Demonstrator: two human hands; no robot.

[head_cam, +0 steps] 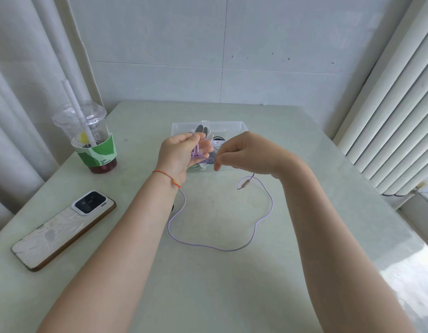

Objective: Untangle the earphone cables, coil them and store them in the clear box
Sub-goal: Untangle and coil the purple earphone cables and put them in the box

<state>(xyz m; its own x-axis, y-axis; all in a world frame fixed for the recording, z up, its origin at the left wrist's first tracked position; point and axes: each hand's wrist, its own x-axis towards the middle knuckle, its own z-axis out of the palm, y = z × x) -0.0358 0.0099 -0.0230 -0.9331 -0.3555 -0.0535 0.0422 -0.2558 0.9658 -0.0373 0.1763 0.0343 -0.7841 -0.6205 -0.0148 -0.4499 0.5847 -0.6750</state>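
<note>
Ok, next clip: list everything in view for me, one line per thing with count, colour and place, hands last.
earphone cable: one, lilac, looped on the table near the person, its ends lifted into both hands
earbuds: pair, lilac, in the left hand's fingers
clear box: one, transparent, open, table centre behind the hands; dark and pale items inside, not identifiable
drink cup: one, clear with domed lid, white straw, green sleeve, red liquid; far left of table
phone: one, white back with brown edge, face down, near left
table: one, pale green
bracelet: one, red string, left wrist
left hand: holds the earbuds
right hand: pinches the cable
</note>
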